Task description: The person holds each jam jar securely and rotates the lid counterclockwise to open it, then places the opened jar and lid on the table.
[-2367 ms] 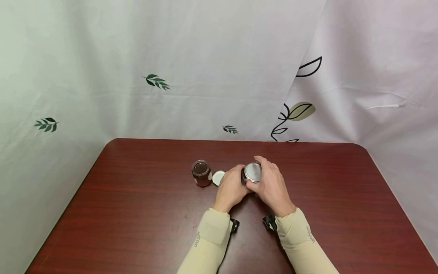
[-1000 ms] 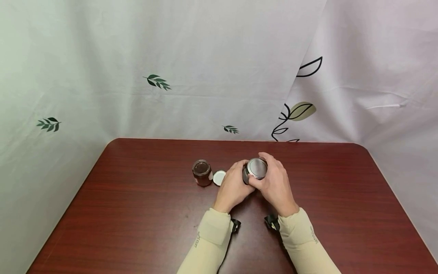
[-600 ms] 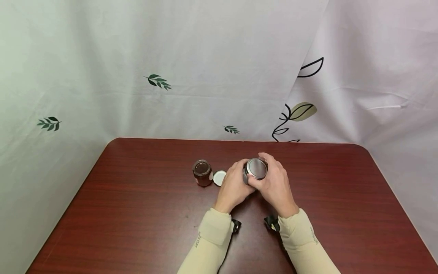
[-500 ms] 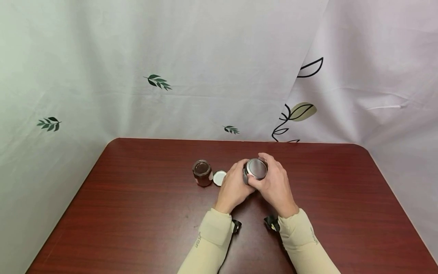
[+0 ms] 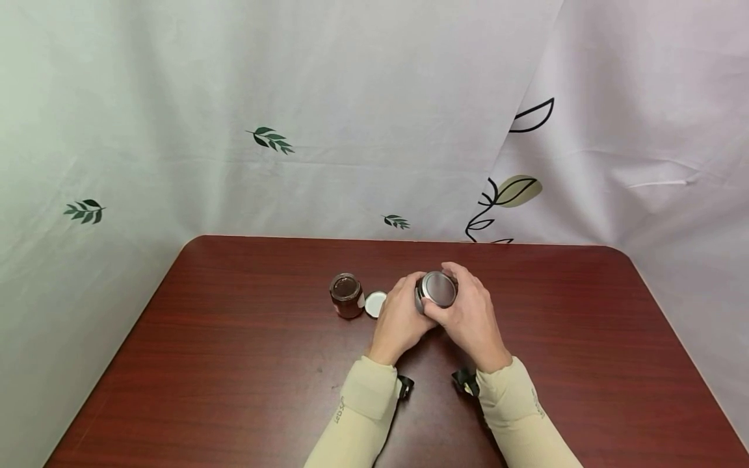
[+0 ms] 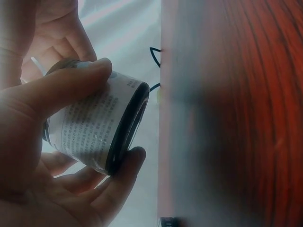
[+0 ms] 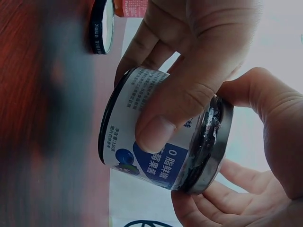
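Note:
A jam jar (image 5: 419, 300) with a silver lid (image 5: 439, 289) is held up off the table, somewhat tilted. My left hand (image 5: 400, 322) grips the jar's body, its thumb lying across the white label in both wrist views. My right hand (image 5: 471, 318) holds the lid, thumb and fingers round its rim. In the right wrist view, the label (image 7: 163, 163) shows a blue panel and a blueberry, and dark contents show just under the lid's edge. Left of my hands, a second jar (image 5: 346, 298) stands uncovered with dark contents. A loose lid (image 5: 375, 304) lies beside it, white inside up.
The dark red wooden table (image 5: 234, 383) has rounded far corners. Behind and around it hangs a pale curtain (image 5: 351, 117) with leaf prints. A black strap (image 5: 405, 387) is at my left wrist, another strap (image 5: 465, 382) at my right.
Since the earliest frame, both hands and the jar have shifted slightly right and away from me. Over the last second they stay almost still, gripping as before. The second jar and loose lid stay put.

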Demonstrator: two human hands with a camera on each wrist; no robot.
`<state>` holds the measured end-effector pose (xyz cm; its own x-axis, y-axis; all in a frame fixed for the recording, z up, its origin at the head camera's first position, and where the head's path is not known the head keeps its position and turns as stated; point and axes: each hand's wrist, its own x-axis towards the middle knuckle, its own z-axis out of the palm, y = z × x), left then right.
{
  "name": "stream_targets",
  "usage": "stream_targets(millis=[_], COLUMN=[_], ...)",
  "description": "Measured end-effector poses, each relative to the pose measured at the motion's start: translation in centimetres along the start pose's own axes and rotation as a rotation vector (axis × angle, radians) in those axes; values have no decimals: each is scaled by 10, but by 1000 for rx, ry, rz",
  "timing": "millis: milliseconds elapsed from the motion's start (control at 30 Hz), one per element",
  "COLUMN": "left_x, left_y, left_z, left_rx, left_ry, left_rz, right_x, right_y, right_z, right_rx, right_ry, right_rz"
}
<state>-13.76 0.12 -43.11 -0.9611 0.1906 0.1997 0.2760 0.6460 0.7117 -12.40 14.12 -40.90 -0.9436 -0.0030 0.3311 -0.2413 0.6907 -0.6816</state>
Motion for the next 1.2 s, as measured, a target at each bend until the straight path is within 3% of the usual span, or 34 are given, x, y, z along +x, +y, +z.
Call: stream_targets(millis=[500, 1200], left_x=[0, -1], left_y=[-2, 2], left_z=[-1, 1], left_rx=[66, 92], left_ry=[37, 40], left_rz=[39, -13], right_x=[0, -3], right_y=[-2, -7], right_z=[-1, -3], right_rx=[-34, -80], right_ry=[-66, -24], right_rz=[26, 66])
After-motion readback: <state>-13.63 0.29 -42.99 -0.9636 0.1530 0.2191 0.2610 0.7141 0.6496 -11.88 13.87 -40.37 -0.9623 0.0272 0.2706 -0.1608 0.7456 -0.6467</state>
